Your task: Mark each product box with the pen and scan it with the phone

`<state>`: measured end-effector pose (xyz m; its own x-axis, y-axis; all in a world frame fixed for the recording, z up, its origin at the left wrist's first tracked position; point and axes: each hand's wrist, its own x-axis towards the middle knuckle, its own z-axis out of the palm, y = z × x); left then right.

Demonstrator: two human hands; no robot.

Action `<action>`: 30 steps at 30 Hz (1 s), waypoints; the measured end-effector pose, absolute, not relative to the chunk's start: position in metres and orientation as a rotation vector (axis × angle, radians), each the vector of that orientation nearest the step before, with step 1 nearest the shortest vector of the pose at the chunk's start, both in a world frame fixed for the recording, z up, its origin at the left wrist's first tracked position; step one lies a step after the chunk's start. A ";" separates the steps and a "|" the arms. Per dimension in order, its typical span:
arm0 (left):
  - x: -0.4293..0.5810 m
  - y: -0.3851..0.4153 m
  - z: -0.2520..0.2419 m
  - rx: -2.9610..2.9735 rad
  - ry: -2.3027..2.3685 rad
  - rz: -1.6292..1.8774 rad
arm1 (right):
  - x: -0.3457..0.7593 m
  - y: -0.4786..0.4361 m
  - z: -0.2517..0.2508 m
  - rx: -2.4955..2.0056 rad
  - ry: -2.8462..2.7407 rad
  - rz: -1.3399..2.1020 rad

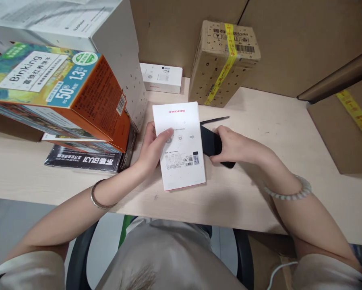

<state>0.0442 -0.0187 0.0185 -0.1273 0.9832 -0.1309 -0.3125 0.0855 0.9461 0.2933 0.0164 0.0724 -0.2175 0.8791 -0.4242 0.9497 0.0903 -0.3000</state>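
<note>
A white box [182, 141] with red lettering at its top and small print and a QR code lower down is in my left hand [152, 149], whose thumb lies across its face. Just right of it, my right hand [233, 146] grips a flat black object [210, 141], possibly a phone, between thumb and fingers. Part of that black object is hidden behind the white box and under the hand. A thin dark pen-like item [215, 120] lies on the table above my right hand.
An orange and blue biscuit box [99, 100] sits on a black box [82, 159] at left, beside a large white carton [117, 52]. Behind are a small white box [164, 78] and a yellow-taped cardboard box [223, 64]. Another taped carton [344, 133] stands right on the table [289, 193].
</note>
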 end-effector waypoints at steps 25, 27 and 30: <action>0.049 -0.026 0.021 0.829 1.158 1.362 | 0.282 -0.059 0.119 1.946 2.909 -0.036; 0.050 -0.026 0.018 0.831 1.150 1.378 | 0.275 -0.064 0.117 1.831 3.086 0.203; 0.052 -0.025 0.015 0.825 1.131 1.388 | 0.268 -0.071 0.120 1.747 3.198 0.355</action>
<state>0.0522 -0.0254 0.0148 -0.1466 0.9821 -0.1184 -0.3144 0.0672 0.9469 0.2677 -0.0712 0.1199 -0.4426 0.7306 0.5199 0.8268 0.5570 -0.0789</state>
